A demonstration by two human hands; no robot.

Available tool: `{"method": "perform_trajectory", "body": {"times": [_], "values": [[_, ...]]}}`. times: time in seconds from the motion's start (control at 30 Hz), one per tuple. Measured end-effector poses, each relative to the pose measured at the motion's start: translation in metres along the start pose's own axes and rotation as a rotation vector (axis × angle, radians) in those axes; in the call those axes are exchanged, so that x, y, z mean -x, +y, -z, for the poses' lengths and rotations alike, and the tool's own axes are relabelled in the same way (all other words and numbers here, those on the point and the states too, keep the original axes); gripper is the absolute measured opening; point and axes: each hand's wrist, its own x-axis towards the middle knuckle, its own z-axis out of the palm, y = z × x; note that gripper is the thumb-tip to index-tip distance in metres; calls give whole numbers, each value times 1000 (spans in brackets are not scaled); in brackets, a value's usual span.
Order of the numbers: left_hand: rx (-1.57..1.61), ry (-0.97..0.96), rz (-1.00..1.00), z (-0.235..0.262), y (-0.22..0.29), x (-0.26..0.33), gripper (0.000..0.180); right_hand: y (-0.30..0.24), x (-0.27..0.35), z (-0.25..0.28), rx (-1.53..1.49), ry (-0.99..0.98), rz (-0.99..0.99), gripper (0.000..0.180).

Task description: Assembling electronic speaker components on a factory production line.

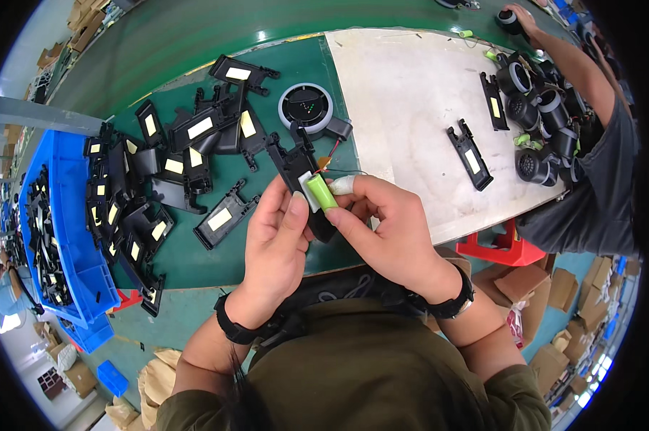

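Observation:
My left hand (pixel 273 241) grips a long black plastic housing (pixel 290 161) tilted over the table's near edge. With thumb and forefinger, my right hand (pixel 393 226) holds a green cylindrical battery (pixel 320 192) against that housing, next to a pale pad. A white cover (pixel 342 185) wraps one right fingertip. Thin wires lead from near the battery toward a round black device with a grey rim (pixel 305 106), lying just beyond my hands. How far the battery is seated in the housing is partly hidden by my fingers.
Many black housings with cream stickers (pixel 199 128) are heaped on the green mat at left, beside a blue bin (pixel 69 237). Two more housings (pixel 471 154) lie on the white board. Round black devices (pixel 536 111) are piled at right, near another person's arm (pixel 580 65). A red stool (pixel 503 248) stands below.

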Motion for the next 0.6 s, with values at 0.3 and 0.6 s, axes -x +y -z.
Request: {"method": "perform_trajectory", "body": {"times": [0.3, 0.6], "values": [[-126, -40, 34, 9, -7, -2, 33, 12, 0, -18, 461, 210, 432, 16], [-112, -61, 28, 26, -1, 1, 27, 16, 0, 0, 307, 86, 468, 12]]}}
